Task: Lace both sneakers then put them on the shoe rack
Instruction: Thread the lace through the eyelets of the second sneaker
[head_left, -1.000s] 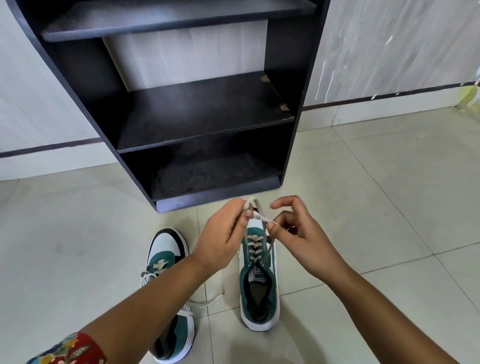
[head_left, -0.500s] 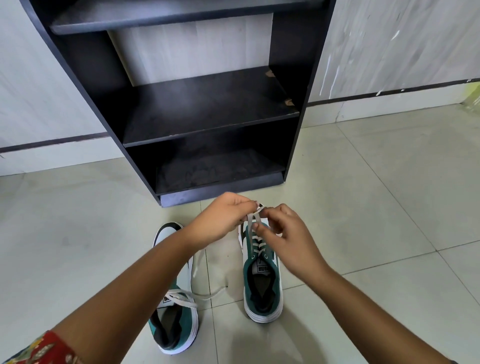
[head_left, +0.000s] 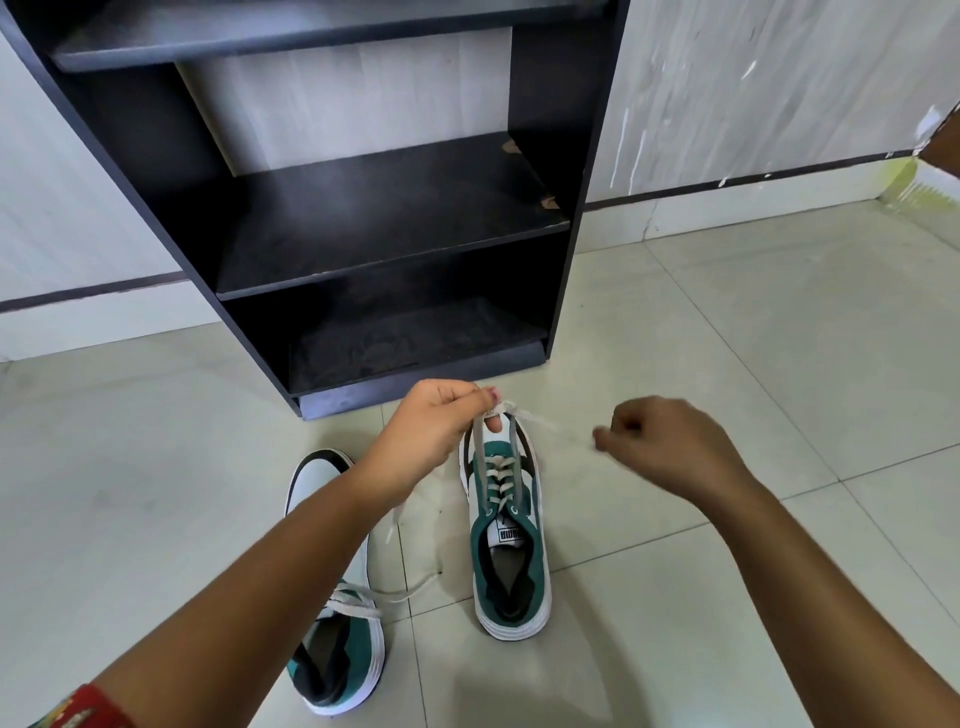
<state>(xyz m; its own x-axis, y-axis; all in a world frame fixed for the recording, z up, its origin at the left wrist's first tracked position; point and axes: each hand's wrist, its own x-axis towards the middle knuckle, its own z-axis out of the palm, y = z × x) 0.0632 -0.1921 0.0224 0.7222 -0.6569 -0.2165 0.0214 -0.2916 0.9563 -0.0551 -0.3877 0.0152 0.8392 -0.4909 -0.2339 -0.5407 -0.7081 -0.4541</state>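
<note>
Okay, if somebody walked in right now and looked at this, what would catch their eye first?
Probably the two hands low in the middle: the left hand pinches the lace above the toe of the right-hand sneaker, while the right hand draws one blurred end out to the side. Next, the second green and white sneaker on the floor tiles under the left forearm, lace loose. Behind stands the black shoe rack, its shelves bare.

Both forearms are extended forward and down. The left hand is held with fingers curled and thumb and fingertips pinched together. The right hand is held apart to the right, fingers curled into a loose fist, slightly blurred.
</note>
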